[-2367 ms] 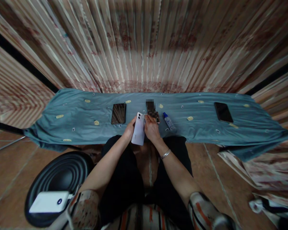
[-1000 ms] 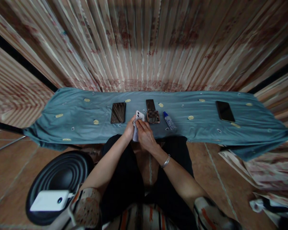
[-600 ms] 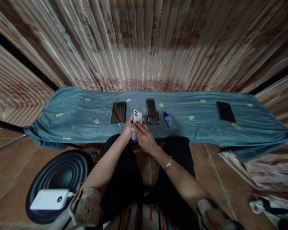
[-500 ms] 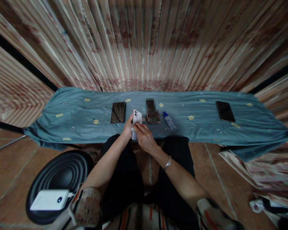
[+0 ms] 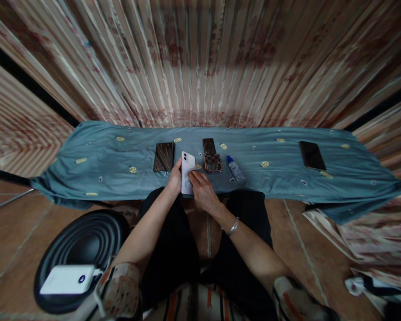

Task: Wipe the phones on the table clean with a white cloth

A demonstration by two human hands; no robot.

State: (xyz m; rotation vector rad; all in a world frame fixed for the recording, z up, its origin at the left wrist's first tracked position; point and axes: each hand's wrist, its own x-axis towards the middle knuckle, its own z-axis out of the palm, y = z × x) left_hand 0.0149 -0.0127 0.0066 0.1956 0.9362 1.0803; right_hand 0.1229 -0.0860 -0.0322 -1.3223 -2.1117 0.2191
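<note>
My left hand [image 5: 174, 179] grips a white phone [image 5: 187, 167] by its left edge, back side up, over the near edge of a teal cloth [image 5: 120, 165]. My right hand [image 5: 202, 191] lies on the phone's lower right part, fingers pressed together against it; what is under the fingers is hidden. A dark phone [image 5: 164, 157] lies left of the white one. A folded checkered phone [image 5: 211, 160] and a small clear bottle with a blue cap [image 5: 234, 168] lie to its right.
Another black phone [image 5: 312, 155] lies far right on the cloth. A striped curtain [image 5: 200, 62] hangs behind. A black ribbed stool [image 5: 83, 240] with a white power bank [image 5: 67, 280] stands at my lower left on the tiled floor.
The white phone has shifted slightly left and turned more flat to the camera. My right hand slid from its upper right corner down across its back to the lower right.
</note>
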